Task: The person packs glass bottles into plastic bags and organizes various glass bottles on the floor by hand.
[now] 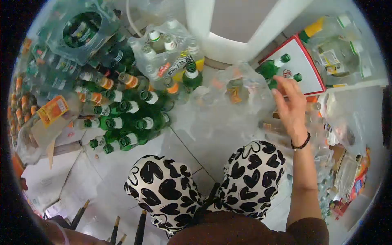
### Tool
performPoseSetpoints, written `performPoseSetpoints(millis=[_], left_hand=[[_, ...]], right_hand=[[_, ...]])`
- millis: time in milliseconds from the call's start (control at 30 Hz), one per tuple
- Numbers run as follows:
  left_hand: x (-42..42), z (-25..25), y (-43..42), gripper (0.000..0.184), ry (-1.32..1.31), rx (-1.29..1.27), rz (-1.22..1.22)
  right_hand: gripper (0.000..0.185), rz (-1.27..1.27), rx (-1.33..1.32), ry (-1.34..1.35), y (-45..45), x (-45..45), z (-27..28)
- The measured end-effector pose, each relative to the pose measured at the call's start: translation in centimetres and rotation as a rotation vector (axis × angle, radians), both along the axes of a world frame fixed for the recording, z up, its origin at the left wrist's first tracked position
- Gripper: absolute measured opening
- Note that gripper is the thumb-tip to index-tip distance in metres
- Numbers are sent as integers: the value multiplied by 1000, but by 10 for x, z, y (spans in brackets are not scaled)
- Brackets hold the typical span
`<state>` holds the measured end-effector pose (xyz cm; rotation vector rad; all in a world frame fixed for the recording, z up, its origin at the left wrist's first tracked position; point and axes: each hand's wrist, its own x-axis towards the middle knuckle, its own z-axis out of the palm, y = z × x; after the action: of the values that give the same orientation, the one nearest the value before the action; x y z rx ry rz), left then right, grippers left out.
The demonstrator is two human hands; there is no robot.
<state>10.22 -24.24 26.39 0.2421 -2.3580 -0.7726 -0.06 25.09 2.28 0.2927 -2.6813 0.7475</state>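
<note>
At one o'clock, your right hand (292,105) has a half-curled grip, its hold unclear, by green bottles (268,70) that a careless brush could topple onto hard tiles (188,149).

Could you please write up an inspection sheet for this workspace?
Surface: pale tiled floor, dark joints.
Job's things: green bottles grouped left of centre; other green bottles near the right hand.
Clutter: wrapped bottles at the top, torn carton at left.
Hands: right beside the green bottles, contact unclear; left not clearly seen.
Cables: pale curved strand at the top, possibly a cord.
Surroundings: dark legs of furniture, lower left; white-framed panel at the top.
</note>
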Motion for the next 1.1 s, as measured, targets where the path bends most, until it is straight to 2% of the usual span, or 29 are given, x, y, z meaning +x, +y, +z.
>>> performPoseSetpoints(millis=[33, 67, 100, 133, 167, 200, 267, 333, 400, 500, 600, 733, 800, 933, 1000, 1033, 1100], left_hand=[[-1, 5, 13, 26, 93, 254, 46], [-5, 3, 21, 26, 33, -70, -117], [-9, 2, 31, 27, 14, -44, -177], [-17, -1, 42, 27, -1, -16, -236], [-30, -10, 49, 26, 8, 27, -433], [-40, -17, 69, 22, 12, -31, -443], [-47, -32, 103, 16, -97, 470, -199], [-77, -45, 109, 14, -4, 66, -701], [-79, -51, 153, 15, -185, 78, -619], [-88, -62, 201, 16, -362, 81, -550], [-105, -74, 222, 13, -382, 198, -673], [-120, -104, 237, 13, -386, -2, -732], [-125, -122, 245, 13, -281, -175, -876], [-124, -159, 269, 11, -313, -1, -852], [-124, -178, 277, 12, -496, 206, -764], [-121, -186, 282, 12, -459, 166, -769], [-118, -200, 290, 12, -467, 166, -798]], right_hand=[[36, -7, -4, 4, -3, 1, 8], [35, 182, 65, -35, -7, 2, 13], [35, 371, 134, -71, -12, 3, 15], [35, 368, 129, -62, -21, 3, 15], [37, 402, 374, -198, -33, 3, 14], [39, 431, 623, -335, -37, 4, 12], [35, 445, 611, -285, -34, 6, 2], [30, 473, 597, -239, -30, 8, -1], [25, 473, 415, -134, -19, 12, 0], [22, 418, 307, -60, -14, 20, -11], [24, 403, 211, -30, -13, 23, -18], [25, 369, 121, 54, -13, 25, -28], [25, 354, 24, 105, -13, 25, -30], [22, 333, -45, 102, -13, 23, -25], [17, 241, -426, -64, -8, 26, -26], [17, 225, -428, -63, -1, 26, -26], [21, -172, -992, -226, 22, 25, -25]])
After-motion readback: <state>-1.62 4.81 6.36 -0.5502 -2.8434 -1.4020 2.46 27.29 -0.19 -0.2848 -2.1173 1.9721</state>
